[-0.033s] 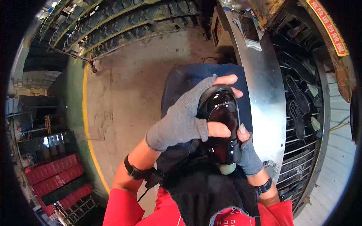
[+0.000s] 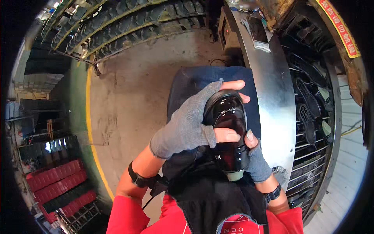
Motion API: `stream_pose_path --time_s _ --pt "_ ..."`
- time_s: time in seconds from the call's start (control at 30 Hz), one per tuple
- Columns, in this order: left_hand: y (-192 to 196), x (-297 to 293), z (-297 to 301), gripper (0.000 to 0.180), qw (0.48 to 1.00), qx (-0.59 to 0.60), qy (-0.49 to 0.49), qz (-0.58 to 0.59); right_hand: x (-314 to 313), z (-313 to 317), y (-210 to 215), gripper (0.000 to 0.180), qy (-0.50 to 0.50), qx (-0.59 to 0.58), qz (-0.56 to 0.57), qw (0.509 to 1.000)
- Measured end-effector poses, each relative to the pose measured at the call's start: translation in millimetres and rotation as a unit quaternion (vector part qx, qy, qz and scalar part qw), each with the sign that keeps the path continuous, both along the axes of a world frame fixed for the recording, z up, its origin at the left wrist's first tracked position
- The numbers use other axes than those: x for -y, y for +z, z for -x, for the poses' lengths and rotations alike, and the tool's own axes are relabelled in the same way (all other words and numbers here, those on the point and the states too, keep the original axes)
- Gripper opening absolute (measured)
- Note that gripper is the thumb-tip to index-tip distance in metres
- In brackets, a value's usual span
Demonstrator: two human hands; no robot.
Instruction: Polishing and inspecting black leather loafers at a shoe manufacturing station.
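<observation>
A glossy black shoe (image 2: 230, 117) is held over my lap, its rounded toe pointing away from me. A pale green piece (image 2: 235, 175) shows at its heel end, nearest my body. My left hand (image 2: 191, 121), in a grey fingerless glove, grips the shoe: the thumb lies across its upper and the fingers reach around the toe. My right hand (image 2: 257, 158), gloved likewise, closes on the shoe's right side with its thumb against the edge. The right fingers are hidden under the shoe.
On my right runs a metal counter (image 2: 274, 101) with a phone-like dark object (image 2: 258, 30) on it. Beyond it, a barred rack (image 2: 311, 156) carries several black soles (image 2: 304, 113). Shoe-laden shelves (image 2: 144, 27) stand at the far left; red panels (image 2: 58, 177) lie at left.
Almost nothing differs. The toe of the shoe sits very slightly lower, and my left thumb has shifted a touch to the right across the upper.
</observation>
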State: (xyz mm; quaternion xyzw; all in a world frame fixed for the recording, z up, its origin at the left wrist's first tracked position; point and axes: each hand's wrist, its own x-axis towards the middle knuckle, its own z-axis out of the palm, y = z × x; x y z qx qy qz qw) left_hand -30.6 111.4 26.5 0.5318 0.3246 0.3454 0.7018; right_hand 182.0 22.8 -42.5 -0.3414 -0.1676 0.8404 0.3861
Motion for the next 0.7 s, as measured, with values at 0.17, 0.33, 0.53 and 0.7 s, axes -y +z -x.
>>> stream_pose_path --time_s 0.17,0.33,0.53,0.7 --pt "5 5 13 0.091 0.995 -0.086 -0.029 -0.048 3 1 -3 0.076 0.028 0.033 -0.021 0.999" --pt "12 18 11 0.097 0.999 -0.005 -0.015 0.029 -2 -6 16 0.075 0.063 0.118 -0.133 0.982" --pt "12 30 33 0.088 0.978 0.136 0.060 -0.146 -17 -25 27 0.073 0.124 0.209 -0.308 0.920" --pt "-5 22 25 0.090 0.944 0.273 0.083 -0.164 31 -43 15 0.073 0.020 0.024 0.038 0.999"
